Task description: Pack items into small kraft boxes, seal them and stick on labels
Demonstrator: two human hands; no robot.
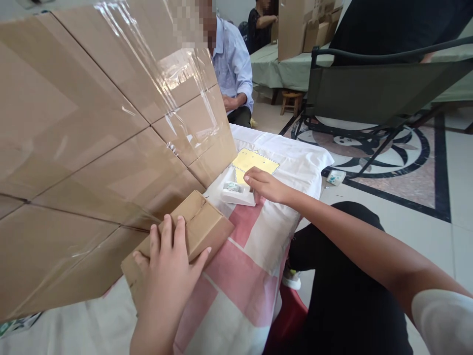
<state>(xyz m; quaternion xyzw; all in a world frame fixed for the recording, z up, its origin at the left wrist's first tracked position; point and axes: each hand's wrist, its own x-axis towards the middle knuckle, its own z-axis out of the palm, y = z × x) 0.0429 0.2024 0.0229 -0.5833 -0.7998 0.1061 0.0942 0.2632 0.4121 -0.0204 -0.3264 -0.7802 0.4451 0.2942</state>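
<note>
My left hand (168,268) spans a small closed cardboard box (207,224), its fingers spread over the top towards the far edge and the thumb at the near side. The box lies slanted on the cloth, against a big stack of cartons. Farther off, my right hand (266,183) is at the right end of a white tape dispenser (238,196), with its fingers bent and close together. A roll of tape (232,187) sits in the dispenser. Whether those fingertips pinch a tape end is hidden. Beyond them lies a yellow sheet with a wavy edge (255,160).
Tall cartons wrapped in clear tape (144,123) fill the left side. A pink and white cloth (244,276) covers the table. A person in a light blue shirt (232,59) sits behind the cartons. At the right stand a dark folding chair (369,96) and a wooden stool (291,101).
</note>
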